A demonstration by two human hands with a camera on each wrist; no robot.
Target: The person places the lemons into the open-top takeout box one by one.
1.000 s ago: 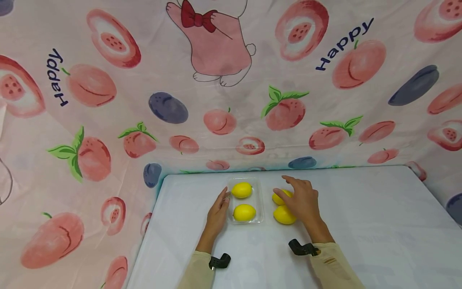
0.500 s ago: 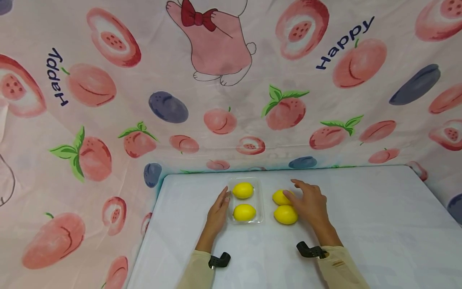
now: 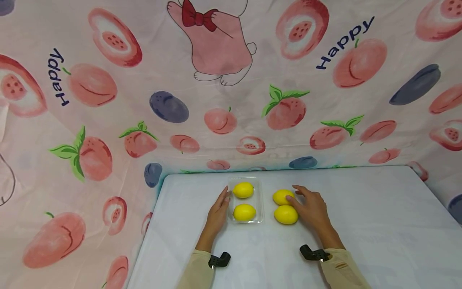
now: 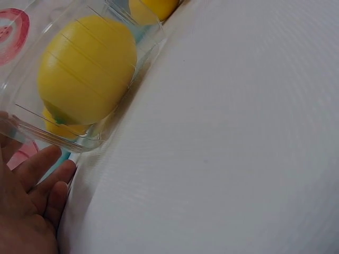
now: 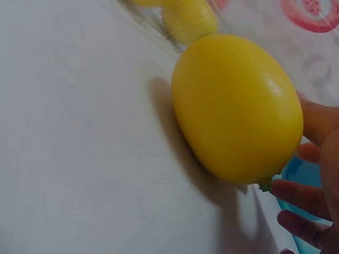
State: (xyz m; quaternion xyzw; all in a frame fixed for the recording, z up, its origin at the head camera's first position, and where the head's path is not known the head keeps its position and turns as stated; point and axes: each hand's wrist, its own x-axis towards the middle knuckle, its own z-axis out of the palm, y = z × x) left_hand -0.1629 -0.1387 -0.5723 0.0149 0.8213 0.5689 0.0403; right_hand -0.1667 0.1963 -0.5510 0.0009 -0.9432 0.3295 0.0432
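A clear plastic container (image 3: 258,200) holds two yellow lemons, a far lemon (image 3: 243,190) and a near lemon (image 3: 244,212). Along its left wall lies my left hand (image 3: 217,210), fingers extended and touching the side; the left wrist view has its fingers (image 4: 39,164) by the container's end. Two more lemons sit on the table right of it, a back one (image 3: 283,197) and a front one (image 3: 286,214). My right hand (image 3: 312,208) is at the right end of the back lemon, thumb against it, other fingers loosely spread. In the right wrist view the front lemon (image 5: 235,108) hides part of the thumb.
The white table (image 3: 379,224) runs back to a pink fruit-print cloth (image 3: 220,96) hanging behind it and down the left side. Black wrist cameras sit on both wrists, the left camera (image 3: 220,259) and the right camera (image 3: 313,253).
My right hand has moved right, off the top of the two loose lemons to their right end, and its fingers have drawn a little lower. My left hand and the container stay put.
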